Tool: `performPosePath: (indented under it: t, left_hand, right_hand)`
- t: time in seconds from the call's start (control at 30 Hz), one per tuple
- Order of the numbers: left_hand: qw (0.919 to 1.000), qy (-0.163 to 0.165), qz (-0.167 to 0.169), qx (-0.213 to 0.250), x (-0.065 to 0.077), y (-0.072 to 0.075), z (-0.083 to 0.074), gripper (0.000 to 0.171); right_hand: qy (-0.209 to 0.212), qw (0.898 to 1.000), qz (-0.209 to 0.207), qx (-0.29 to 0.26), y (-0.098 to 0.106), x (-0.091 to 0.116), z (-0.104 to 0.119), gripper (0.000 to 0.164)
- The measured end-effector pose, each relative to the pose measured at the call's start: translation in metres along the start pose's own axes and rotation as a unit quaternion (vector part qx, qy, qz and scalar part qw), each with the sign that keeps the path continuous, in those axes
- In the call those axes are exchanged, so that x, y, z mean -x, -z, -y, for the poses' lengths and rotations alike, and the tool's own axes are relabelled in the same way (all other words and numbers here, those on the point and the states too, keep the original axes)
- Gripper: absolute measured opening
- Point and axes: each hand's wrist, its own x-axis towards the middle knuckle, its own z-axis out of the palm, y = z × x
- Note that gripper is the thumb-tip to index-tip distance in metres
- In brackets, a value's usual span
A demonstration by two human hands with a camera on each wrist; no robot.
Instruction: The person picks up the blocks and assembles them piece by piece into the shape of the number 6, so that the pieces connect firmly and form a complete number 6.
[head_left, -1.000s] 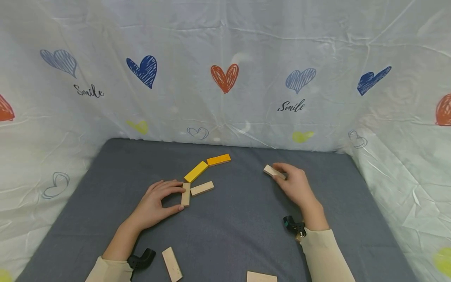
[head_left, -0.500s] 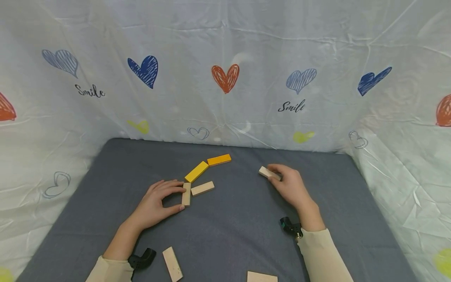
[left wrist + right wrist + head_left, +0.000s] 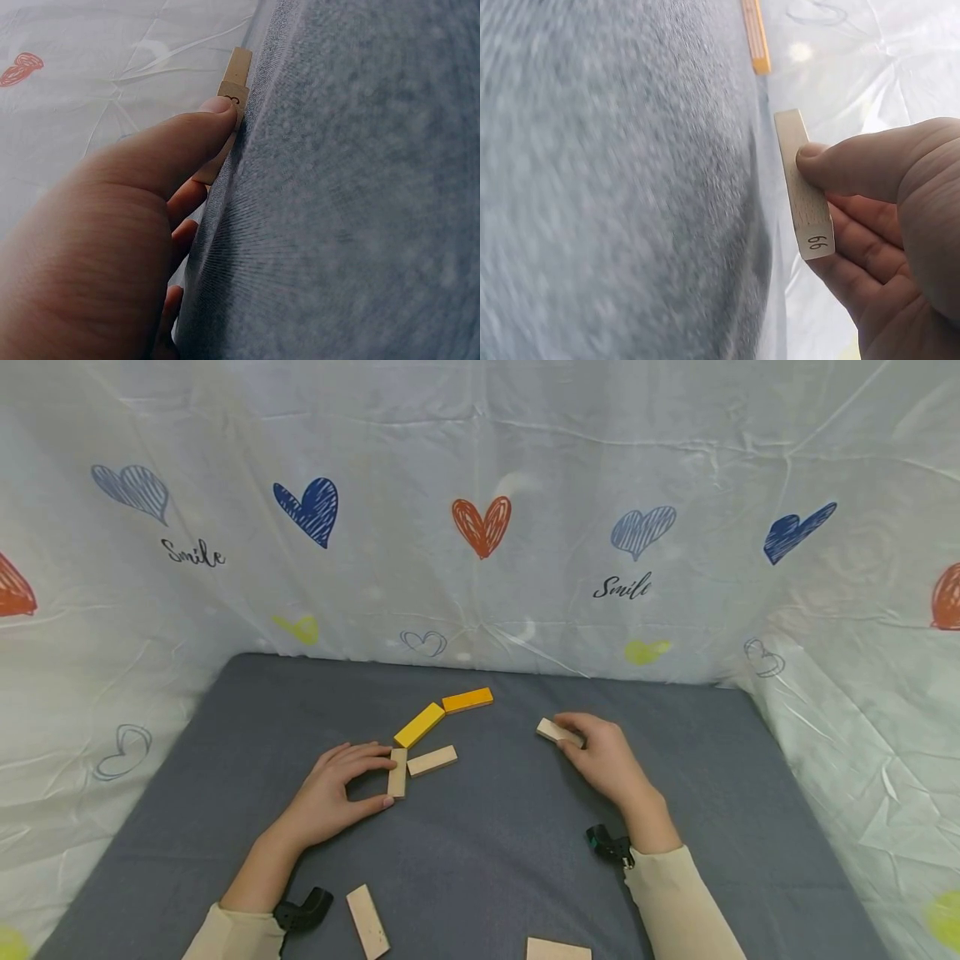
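My left hand lies on the cloth, thumb at the near end and fingers at the far end of a plain wooden block. A second plain block slants away beside it on the right. Beyond its far end sits a yellow block, and past that an orange block; they form a bent line. My right hand pinches another wooden block between thumb and fingers. In the right wrist view this wooden block appears held off the cloth, with "66" printed on one end.
Dark grey cloth covers the table. One loose plain block lies near the left wrist, and another is cut off at the bottom edge. A white curtain with printed hearts hangs behind and at both sides.
My right hand has moved left with its wooden block, toward the orange block. The left hand and the blocks on the cloth have stayed in place.
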Motion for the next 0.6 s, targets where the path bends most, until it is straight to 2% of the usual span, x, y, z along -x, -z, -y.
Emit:
performPosePath:
  t: [0.37,0.6]
  left_hand:
    - [1.0000,0.004,0.004,-0.002,0.000,0.000,0.001,0.054]
    - [0.9999,-0.006,-0.008,-0.004,0.000,-0.001,0.001,0.053]
  right_hand:
    - [0.003,1.000,0.013,-0.002,-0.007,-0.001,0.006,0.041]
    - [0.003,1.000,0.024,-0.006,-0.012,-0.003,0.012,0.041]
